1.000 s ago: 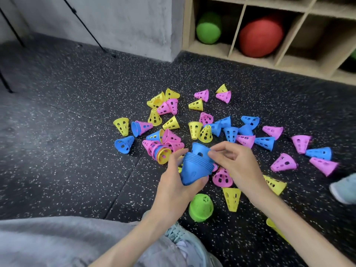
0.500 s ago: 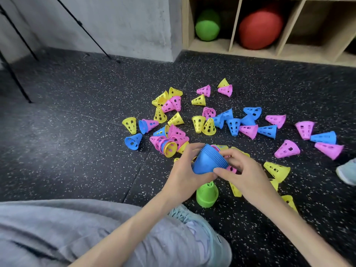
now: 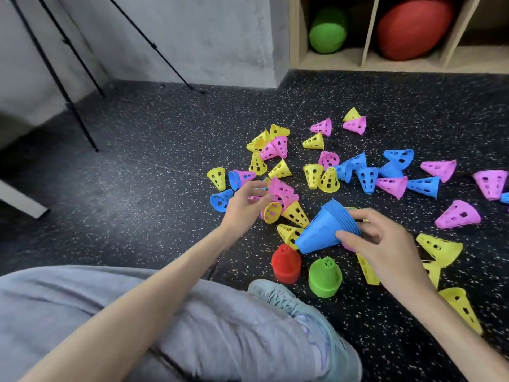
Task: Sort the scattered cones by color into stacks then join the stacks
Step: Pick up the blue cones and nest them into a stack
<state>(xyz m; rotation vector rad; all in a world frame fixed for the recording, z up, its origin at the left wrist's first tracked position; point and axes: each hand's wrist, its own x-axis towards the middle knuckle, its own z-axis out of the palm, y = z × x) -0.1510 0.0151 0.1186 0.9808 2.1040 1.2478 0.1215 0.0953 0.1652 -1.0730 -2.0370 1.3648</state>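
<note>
The right hand holds a blue stack of nested cones just above the floor. The fingers and thumb are curled around the wide end of the stack, and its narrow end is tilted down toward the left. The left hand is stretched out to a mixed clump of cones to the left of the stack. Its fingers are half bent, with the tips at a pink cone, but I cannot tell if they already pinch it or only touch it. A yellow cone lies on its side between the two hands. Near the bottom of the floor area, close to a pale shoe, a red stack and a green stack stand upright, just beside each other, under the blue stack. Many loose cones are scattered on the dark speckled floor: a group of blue cones is further away in the middle, pink cones lie toward the right edge, and several yellow cones lie behind and below the right hand. At the far side stands a wooden shelf with a green ball and a red ball in separate compartments. Thin black tripod legs stand at the far left of the floor. A grey trouser leg fills the near left corner.
</note>
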